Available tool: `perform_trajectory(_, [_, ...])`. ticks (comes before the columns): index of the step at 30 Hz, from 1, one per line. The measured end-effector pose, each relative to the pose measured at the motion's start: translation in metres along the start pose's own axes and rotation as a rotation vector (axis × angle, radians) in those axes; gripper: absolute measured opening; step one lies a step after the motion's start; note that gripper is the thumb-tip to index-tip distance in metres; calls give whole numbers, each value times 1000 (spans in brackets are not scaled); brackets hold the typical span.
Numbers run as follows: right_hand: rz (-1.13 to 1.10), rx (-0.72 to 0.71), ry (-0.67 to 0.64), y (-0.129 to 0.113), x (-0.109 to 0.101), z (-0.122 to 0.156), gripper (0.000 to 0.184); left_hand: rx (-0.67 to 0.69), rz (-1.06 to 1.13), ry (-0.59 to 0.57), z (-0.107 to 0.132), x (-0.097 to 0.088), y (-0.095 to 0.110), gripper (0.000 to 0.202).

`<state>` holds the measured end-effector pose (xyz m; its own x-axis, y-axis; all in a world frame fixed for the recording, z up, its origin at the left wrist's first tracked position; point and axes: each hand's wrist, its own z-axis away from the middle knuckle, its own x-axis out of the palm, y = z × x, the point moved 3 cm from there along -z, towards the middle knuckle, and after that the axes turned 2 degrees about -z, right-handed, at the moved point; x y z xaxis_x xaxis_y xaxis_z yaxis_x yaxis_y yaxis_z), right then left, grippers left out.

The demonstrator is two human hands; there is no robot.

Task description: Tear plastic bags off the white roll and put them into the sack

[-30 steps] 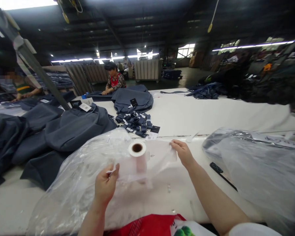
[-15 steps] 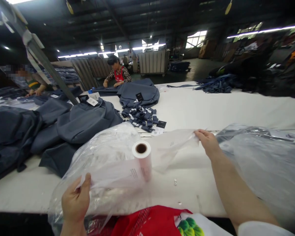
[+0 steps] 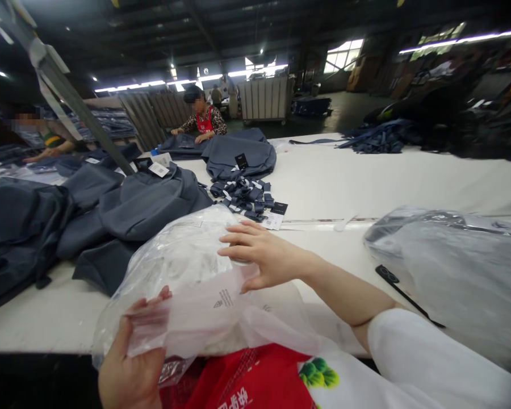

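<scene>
Currently, the translucent printed film [image 3: 196,321] extends across the lower centre of the frame, between the left hand [image 3: 130,372] at lower left and the roll [image 3: 241,262] near the centre. The film lies across the left hand's curved fingers; whether that grip pinches it cannot be determined. The right hand [image 3: 270,255] is positioned over the roll, largely covering it, grip spread, thumb apart from the fingers. A clear plastic bag [image 3: 170,250] rests on the worktop [image 3: 336,182]. At right, a phone [image 3: 386,274] lies beside a plastic-covered bundle [image 3: 451,272].
</scene>
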<state>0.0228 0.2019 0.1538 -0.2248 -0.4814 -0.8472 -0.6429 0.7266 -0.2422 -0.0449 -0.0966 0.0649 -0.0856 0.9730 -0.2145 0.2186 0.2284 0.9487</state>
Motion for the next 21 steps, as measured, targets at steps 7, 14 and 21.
perform_trajectory(7, [-133,43,-79,8,16,-14,68,-245,567,-1,-18,3,-6,31])
perform_trajectory(14, [-190,66,-64,13,16,-14,60,359,-354,-363,-2,27,6,37])
perform_trajectory(21, [-197,93,-23,14,18,-14,57,394,-465,-665,-7,45,-17,39])
